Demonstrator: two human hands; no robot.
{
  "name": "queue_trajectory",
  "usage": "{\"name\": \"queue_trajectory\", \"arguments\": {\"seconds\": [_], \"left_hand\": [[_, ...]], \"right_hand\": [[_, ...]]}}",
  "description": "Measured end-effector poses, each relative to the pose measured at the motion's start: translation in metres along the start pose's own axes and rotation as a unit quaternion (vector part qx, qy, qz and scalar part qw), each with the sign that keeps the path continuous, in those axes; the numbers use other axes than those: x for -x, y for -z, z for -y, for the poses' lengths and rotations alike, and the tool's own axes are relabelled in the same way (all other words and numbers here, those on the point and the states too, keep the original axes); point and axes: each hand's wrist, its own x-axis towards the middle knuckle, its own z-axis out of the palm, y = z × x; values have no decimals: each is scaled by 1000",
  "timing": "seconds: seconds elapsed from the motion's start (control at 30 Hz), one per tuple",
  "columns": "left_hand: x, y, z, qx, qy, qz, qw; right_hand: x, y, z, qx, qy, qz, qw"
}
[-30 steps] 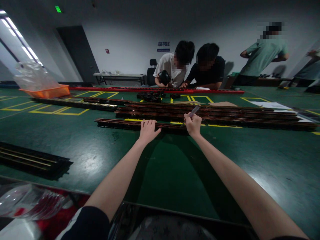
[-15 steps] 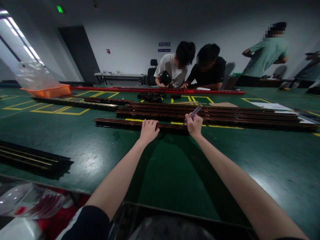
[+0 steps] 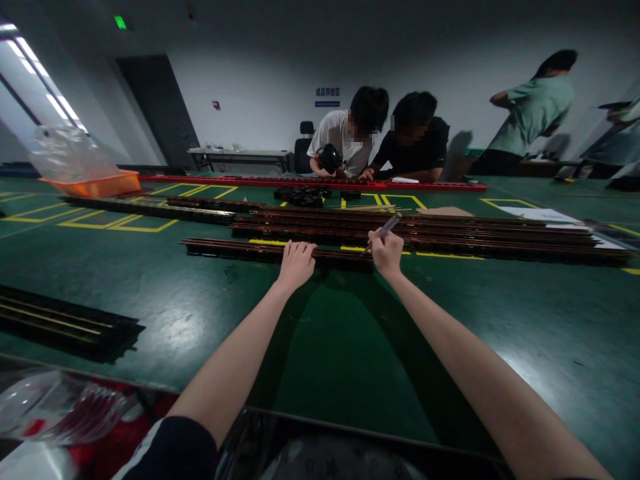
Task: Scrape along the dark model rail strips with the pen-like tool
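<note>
A long dark rail [image 3: 230, 249] with a reddish-brown sheen lies across the green table [image 3: 320, 353] before me. Over its middle, my left hand [image 3: 297, 261] has its fingers curled, pressing on it. My right hand [image 3: 387, 255] is closed in a writing grip around a slim pen-like tool [image 3: 390, 225]. The tool leans with its thin tip down at the rail's right end; whether the tip touches cannot be seen. Just behind the hands rests a bundle of similar long rails [image 3: 475, 230].
More dark strips [image 3: 60, 323] lie at left. An orange tray [image 3: 95, 185] with clear plastic bags stands farther back, near a long red bar [image 3: 210, 179] and black parts [image 3: 300, 195]. Papers [image 3: 540, 213] lie at right. Two people [image 3: 370, 133] bend over the far side; others stand behind.
Both hands keep their places on and over the rail. The view has shifted slightly. At the far right, a background person has turned and moved their arms a little.
</note>
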Motion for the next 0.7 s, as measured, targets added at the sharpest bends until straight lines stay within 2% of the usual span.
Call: {"name": "queue_trajectory", "arguments": {"seconds": [0.7], "left_hand": [[0,-1,0,3,-7,3,1000]], "right_hand": [[-2,1,-1,-11,-15,-15,1000]]}}
